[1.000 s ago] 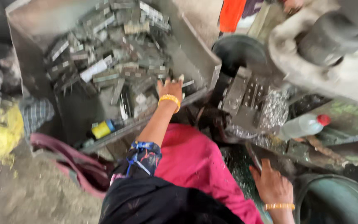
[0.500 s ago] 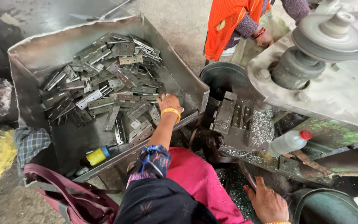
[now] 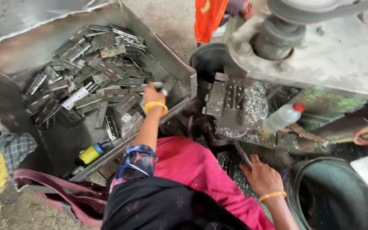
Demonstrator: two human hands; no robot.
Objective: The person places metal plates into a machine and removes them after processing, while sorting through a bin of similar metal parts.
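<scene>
- Left hand (image 3: 153,94) raised over the near right corner of the metal bin (image 3: 18,51), fingers closed around a small dark metal piece (image 3: 163,86), held just above the heap.
- Orange bangle on the left wrist; patterned blue sleeve further down the forearm.
- Inside the bin, a loose pile of flat perforated metal plates (image 3: 94,81), grey and silvery, lying crisscross at all angles against the back wall and floor.
- Yellow and blue bottle (image 3: 91,153) lying on its side at the bin's near edge, apart from the plates.
- Right hand (image 3: 261,175) resting palm down, fingers spread and holding nothing, on the dirty surface sprinkled with metal shavings (image 3: 255,104), beside the rim of a dark round drum (image 3: 297,187).
- Steel die block (image 3: 224,100) with rows of holes, between the bin and a clear plastic bottle (image 3: 283,118) with a red cap, lying tilted.
- Heavy grey press machine (image 3: 320,51) above, with a wheel at the top right.
- Pink cloth across the lap; checked rag (image 3: 15,147) and yellow fibres at far left on the floor.
- Another person's orange garment (image 3: 207,19) at the top edge.
</scene>
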